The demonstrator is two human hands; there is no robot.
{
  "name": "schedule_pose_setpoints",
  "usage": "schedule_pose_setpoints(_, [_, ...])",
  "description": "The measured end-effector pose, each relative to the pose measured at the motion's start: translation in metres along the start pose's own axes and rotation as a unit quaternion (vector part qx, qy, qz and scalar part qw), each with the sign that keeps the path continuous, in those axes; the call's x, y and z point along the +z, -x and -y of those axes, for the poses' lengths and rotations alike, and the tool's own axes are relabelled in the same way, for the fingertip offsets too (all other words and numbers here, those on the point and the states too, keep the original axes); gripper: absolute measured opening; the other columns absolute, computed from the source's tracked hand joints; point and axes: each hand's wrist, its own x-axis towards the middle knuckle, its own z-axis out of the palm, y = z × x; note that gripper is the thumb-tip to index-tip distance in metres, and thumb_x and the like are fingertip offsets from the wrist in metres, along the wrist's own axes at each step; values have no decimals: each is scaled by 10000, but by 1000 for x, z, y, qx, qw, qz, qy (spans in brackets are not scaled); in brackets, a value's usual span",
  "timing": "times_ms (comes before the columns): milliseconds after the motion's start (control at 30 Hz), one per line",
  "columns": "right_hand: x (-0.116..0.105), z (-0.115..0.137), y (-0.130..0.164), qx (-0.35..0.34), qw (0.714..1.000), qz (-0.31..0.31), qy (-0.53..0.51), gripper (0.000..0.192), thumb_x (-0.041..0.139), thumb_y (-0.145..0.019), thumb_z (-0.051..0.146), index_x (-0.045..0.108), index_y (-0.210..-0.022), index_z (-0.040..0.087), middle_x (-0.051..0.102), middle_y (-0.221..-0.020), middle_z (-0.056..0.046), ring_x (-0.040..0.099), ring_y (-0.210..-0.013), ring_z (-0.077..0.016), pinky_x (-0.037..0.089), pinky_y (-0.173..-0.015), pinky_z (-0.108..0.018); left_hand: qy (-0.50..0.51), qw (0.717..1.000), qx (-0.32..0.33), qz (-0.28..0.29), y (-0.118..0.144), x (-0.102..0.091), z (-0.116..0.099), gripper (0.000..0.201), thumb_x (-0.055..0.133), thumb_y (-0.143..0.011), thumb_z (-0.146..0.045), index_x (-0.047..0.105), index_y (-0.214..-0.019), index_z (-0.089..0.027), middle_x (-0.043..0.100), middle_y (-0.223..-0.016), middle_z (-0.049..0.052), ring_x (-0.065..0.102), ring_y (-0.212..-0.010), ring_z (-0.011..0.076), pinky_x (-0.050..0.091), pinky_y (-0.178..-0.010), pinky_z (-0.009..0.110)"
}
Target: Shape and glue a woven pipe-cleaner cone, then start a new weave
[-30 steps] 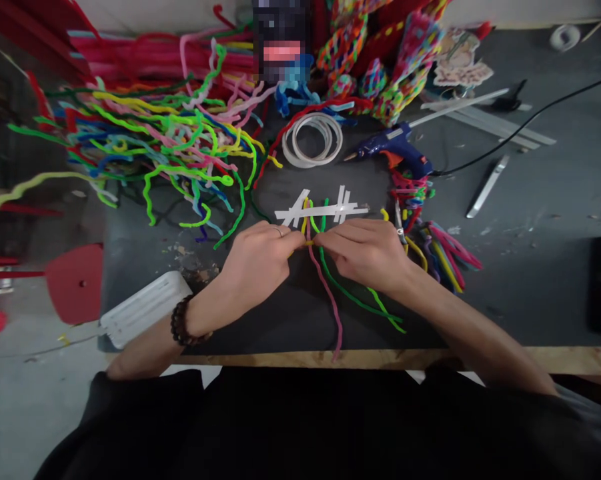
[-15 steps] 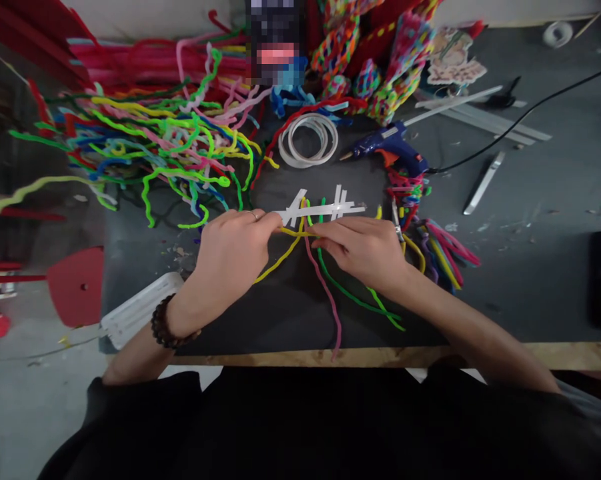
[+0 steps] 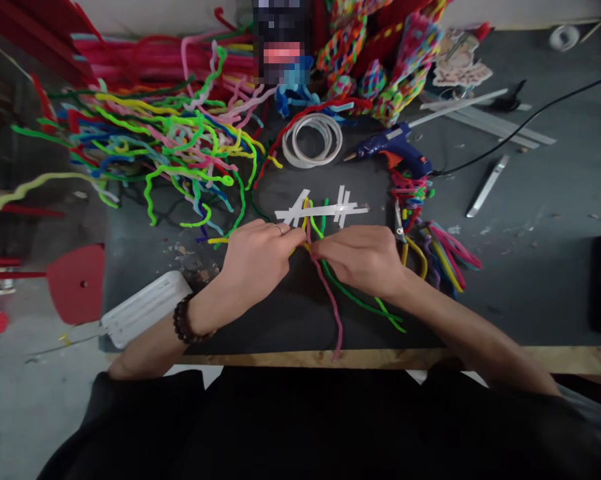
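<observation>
— What have your hands got, seen from the head camera?

— Your left hand (image 3: 254,259) and right hand (image 3: 365,259) meet at the middle of the dark worktop (image 3: 530,280). The fingers of both are pinched narrow on a yellow stem (image 3: 219,240), whose free end sticks out to the left past your left hand. Where the hands meet, it crosses a pink stem (image 3: 330,303) and green stems (image 3: 360,301), which run toward you to the worktop edge.

— And where do those stems start?

— Under white tape strips (image 3: 325,211) just beyond your fingertips.

— What lies round about?

— A tape roll (image 3: 313,140) and a blue glue gun (image 3: 393,150) farther back, a heap of loose stems (image 3: 170,153) to the left, a smaller bundle (image 3: 440,250) near your right hand, and a white box (image 3: 143,308) by your left wrist.
</observation>
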Motion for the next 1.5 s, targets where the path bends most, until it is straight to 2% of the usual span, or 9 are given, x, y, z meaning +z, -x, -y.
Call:
schedule_pose_setpoints(200, [-5,-1,-2,21,999,-9,38,343,515,-949,41,787,-906,246,820,-833,52,763,-744,-112,526,-641,-243,-52,998,32,-33,6,-5,-10,267,527,-893,-3,695,-843,-206,672,-703,16,662,-683,212,439,-630,368])
schedule_pose_setpoints(467, [-5,-15,-6,47,999,-7,18,223,582,-1022,157,789,-1060,231,831,-900,26,779,-778,-127,537,-639,-241,-80,996,-32,-5,3,-14,4,210,522,-974,-71,693,-945,-190,738,-819,54,697,-739,228,439,-639,363])
schedule_pose_setpoints(667, [1,-12,-1,11,996,-54,73,194,617,-978,134,778,-934,232,789,-771,50,701,-624,-106,466,-560,-256,-72,997,-29,2,3,-10,-10,255,542,-1049,-225,647,-1262,-131,748,-851,77,702,-745,224,450,-648,348])
schedule_pose_setpoints(833, [3,-7,3,-31,995,28,95,296,532,-878,11,740,-931,214,749,-757,33,659,-645,-114,422,-558,-276,-78,997,25,9,5,-3,-13,217,517,-951,-37,684,-975,-173,700,-758,40,666,-696,210,429,-630,359])
schedule_pose_setpoints(967, [-7,-6,0,-85,993,81,11,334,472,-837,-15,714,-831,215,689,-701,27,643,-650,-119,443,-586,-271,-76,996,44,-5,4,-2,-11,251,499,-951,-42,692,-902,-194,694,-746,34,650,-694,200,413,-635,367])
schedule_pose_setpoints(1100, [-18,-4,-5,-29,995,55,-82,393,466,-829,-23,761,-882,232,778,-816,38,717,-720,-98,513,-640,-224,-25,997,74,-3,7,-7,-14,272,510,-938,-20,701,-896,-208,674,-689,-1,629,-646,178,405,-626,359])
schedule_pose_setpoints(1200, [-20,-5,-9,10,999,25,-38,387,498,-879,7,792,-918,256,813,-846,43,757,-737,-120,536,-632,-238,-26,999,40,5,9,-13,-12,247,532,-945,-38,703,-895,-209,684,-692,4,632,-638,187,398,-615,360])
schedule_pose_setpoints(1333, [-26,-18,-13,74,996,53,-24,227,639,-952,143,806,-1024,280,832,-862,42,794,-772,-162,566,-646,-265,-48,998,-19,39,4,-13,-5,213,547,-946,-48,715,-979,-174,741,-803,49,688,-714,219,408,-628,360])
schedule_pose_setpoints(1500, [-30,-30,-10,58,997,42,37,189,640,-987,203,803,-1011,294,836,-885,25,789,-764,-178,547,-619,-290,21,997,-39,60,-3,-2,-8,178,572,-1051,-237,671,-1165,-142,789,-965,78,742,-806,226,452,-648,337])
